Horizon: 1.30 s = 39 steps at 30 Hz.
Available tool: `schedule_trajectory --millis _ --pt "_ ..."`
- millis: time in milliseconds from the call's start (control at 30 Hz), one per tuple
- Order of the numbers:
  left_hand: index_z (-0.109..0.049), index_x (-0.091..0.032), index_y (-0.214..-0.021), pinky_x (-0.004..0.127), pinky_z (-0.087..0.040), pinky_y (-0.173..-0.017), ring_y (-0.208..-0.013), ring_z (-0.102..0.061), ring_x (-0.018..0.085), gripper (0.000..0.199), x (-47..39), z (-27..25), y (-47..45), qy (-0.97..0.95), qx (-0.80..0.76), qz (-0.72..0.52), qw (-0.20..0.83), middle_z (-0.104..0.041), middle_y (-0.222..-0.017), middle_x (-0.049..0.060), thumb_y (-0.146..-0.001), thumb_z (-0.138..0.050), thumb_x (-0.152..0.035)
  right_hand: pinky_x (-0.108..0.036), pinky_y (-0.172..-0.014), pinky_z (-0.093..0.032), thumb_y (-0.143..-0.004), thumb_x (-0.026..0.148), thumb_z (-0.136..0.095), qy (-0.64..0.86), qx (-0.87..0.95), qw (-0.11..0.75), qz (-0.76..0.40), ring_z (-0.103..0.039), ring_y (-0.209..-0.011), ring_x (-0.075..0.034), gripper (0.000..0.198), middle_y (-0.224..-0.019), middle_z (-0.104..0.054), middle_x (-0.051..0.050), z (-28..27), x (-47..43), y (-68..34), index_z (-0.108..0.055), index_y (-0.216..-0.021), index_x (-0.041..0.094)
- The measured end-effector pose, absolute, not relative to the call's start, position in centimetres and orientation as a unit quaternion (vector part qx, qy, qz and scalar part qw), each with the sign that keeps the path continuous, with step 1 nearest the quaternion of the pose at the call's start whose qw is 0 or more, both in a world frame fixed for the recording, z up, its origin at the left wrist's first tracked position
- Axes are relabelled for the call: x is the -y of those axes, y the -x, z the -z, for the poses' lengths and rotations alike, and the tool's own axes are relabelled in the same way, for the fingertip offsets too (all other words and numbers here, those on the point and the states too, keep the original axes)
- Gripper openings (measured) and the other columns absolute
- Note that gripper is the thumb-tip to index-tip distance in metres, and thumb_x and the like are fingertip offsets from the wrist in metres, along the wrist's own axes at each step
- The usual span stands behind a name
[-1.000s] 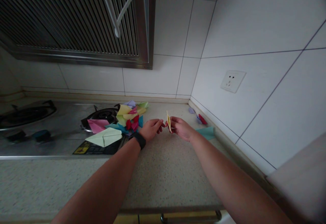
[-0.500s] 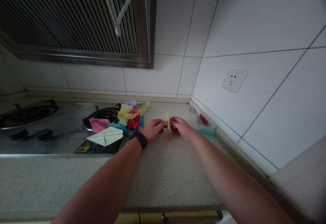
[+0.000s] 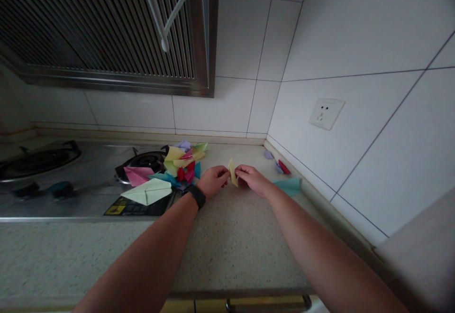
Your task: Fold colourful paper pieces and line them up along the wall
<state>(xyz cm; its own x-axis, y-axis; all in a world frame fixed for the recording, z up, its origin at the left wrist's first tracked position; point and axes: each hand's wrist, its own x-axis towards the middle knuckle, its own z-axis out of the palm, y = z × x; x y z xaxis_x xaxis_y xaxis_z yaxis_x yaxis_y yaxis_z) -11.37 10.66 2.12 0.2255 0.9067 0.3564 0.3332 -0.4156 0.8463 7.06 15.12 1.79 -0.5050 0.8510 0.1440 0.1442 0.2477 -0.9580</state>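
Observation:
A small piece of folded yellow paper [image 3: 232, 173] stands on edge between my two hands, a little above the countertop [image 3: 234, 242]. My left hand [image 3: 214, 180], with a black watch on its wrist, pinches the paper's left side. From the other side, my right hand [image 3: 251, 179] closes its thumb and fingers on the right edge. Left of my hands lies a pile of folded coloured papers [image 3: 183, 159]. A pale green paper plane [image 3: 147, 192] and a pink folded paper [image 3: 138, 175] rest at the stove's edge.
A teal sheet of paper [image 3: 289, 186] lies beyond my right forearm. Small purple and red folded papers [image 3: 283, 166] sit along the right wall. The gas stove [image 3: 95, 185] is at left, under a range hood [image 3: 106, 83]. A wall socket [image 3: 326, 113] is at right.
The yellow paper has turned slightly, so more of its face shows. Both hands stay nearly in place, with small finger shifts. The view has moved very slightly.

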Motion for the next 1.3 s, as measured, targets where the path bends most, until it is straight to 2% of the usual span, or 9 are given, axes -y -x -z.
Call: schedule_trajectory --millis 267,500,600,733,833,1000,1133,1300 --pt "-0.056 -0.015 -0.077 0.017 -0.032 -0.04 -0.046 -0.049 0.008 0.031 -11.5 -2.3 11.8 -0.618 -0.483 -0.51 0.351 -0.053 -0.059 -0.001 -0.084 -0.046 -0.043 -0.021 -0.05 -0.039 -0.08 0.049 -0.055 0.373 0.719 0.327 -0.487 -0.05 -0.056 -0.01 0.032 -0.068 -0.057 0.0 -2.4 -14.7 -7.4 -0.06 -0.08 0.018" --pt "-0.055 -0.015 -0.079 0.016 -0.032 -0.038 -0.046 -0.05 0.007 0.031 -12.0 -1.7 11.9 -0.605 -0.466 -0.528 0.372 -0.053 -0.061 -0.001 -0.083 -0.047 -0.046 -0.021 -0.05 -0.037 -0.08 0.047 -0.056 0.357 0.754 0.32 -0.449 -0.048 -0.055 -0.009 0.029 -0.074 -0.06 0.0 -2.2 -14.7 -7.2 -0.059 -0.081 0.018" --pt "-0.055 -0.016 -0.081 0.015 -0.032 -0.038 -0.047 -0.05 0.007 0.03 -12.0 -1.7 11.8 -0.604 -0.459 -0.524 0.387 -0.054 -0.062 -0.001 -0.084 -0.047 -0.045 -0.021 -0.049 -0.035 -0.082 0.043 -0.054 0.361 0.779 0.327 -0.395 -0.047 -0.053 -0.009 0.026 -0.073 -0.062 0.0 -2.1 -14.9 -7.2 -0.059 -0.081 0.018" --pt "-0.055 -0.016 -0.093 0.015 -0.032 -0.037 -0.049 -0.05 0.007 0.023 -11.9 -1.8 11.8 -0.571 -0.473 -0.531 0.41 -0.055 -0.071 0.001 -0.085 -0.046 -0.036 -0.023 -0.056 -0.036 -0.083 0.036 -0.054 0.379 0.815 0.353 -0.259 -0.052 -0.06 -0.012 0.02 -0.072 -0.064 -0.001 -2.6 -15.2 -7.5 -0.063 -0.08 0.018" --pt "-0.054 -0.018 -0.103 0.014 -0.034 -0.037 -0.057 -0.051 0.008 0.024 -12.1 -2.0 12.0 -0.529 -0.492 -0.579 0.378 -0.053 -0.082 0.002 -0.084 -0.047 -0.03 -0.024 -0.057 -0.034 -0.082 0.032 -0.055 0.4 0.827 0.365 -0.151 -0.054 -0.061 -0.013 0.016 -0.072 -0.064 -0.001 -3.1 -15.0 -7.9 -0.065 -0.08 0.02" --pt "-0.054 -0.02 -0.111 0.013 -0.037 -0.039 -0.064 -0.051 0.009 0.035 -12.2 -2.3 12.5 -0.509 -0.484 -0.616 0.356 -0.053 -0.091 0.004 -0.083 -0.051 -0.041 -0.025 -0.059 -0.033 -0.081 0.028 -0.058 0.417 0.844 0.336 -0.027 -0.057 -0.064 -0.014 0.01 -0.075 -0.067 0.0 -4.0 -14.5 -8.3 -0.067 -0.081 0.024" --pt "-0.057 -0.018 -0.103 0.013 -0.036 -0.038 -0.06 -0.051 0.008 0.036 -12.2 -2.2 12.6 -0.512 -0.486 -0.616 0.35 -0.056 -0.086 0.003 -0.08 -0.055 -0.046 -0.024 -0.061 -0.033 -0.081 0.028 -0.058 0.413 0.857 0.308 0.018 -0.059 -0.067 -0.014 0.009 -0.075 -0.068 0.001 -4.3 -14.1 -8.2 -0.067 -0.081 0.025" --pt "-0.06 -0.015 -0.089 0.014 -0.035 -0.037 -0.057 -0.049 0.008 0.029 -12.5 -2.0 12.7 -0.523 -0.495 -0.61 0.33 -0.059 -0.08 0.003 -0.078 -0.057 -0.041 -0.024 -0.062 -0.034 -0.082 0.029 -0.057 0.406 0.859 0.311 0.026 -0.059 -0.069 -0.013 0.01 -0.075 -0.068 0.001 -4.4 -13.8 -7.9 -0.066 -0.08 0.024"
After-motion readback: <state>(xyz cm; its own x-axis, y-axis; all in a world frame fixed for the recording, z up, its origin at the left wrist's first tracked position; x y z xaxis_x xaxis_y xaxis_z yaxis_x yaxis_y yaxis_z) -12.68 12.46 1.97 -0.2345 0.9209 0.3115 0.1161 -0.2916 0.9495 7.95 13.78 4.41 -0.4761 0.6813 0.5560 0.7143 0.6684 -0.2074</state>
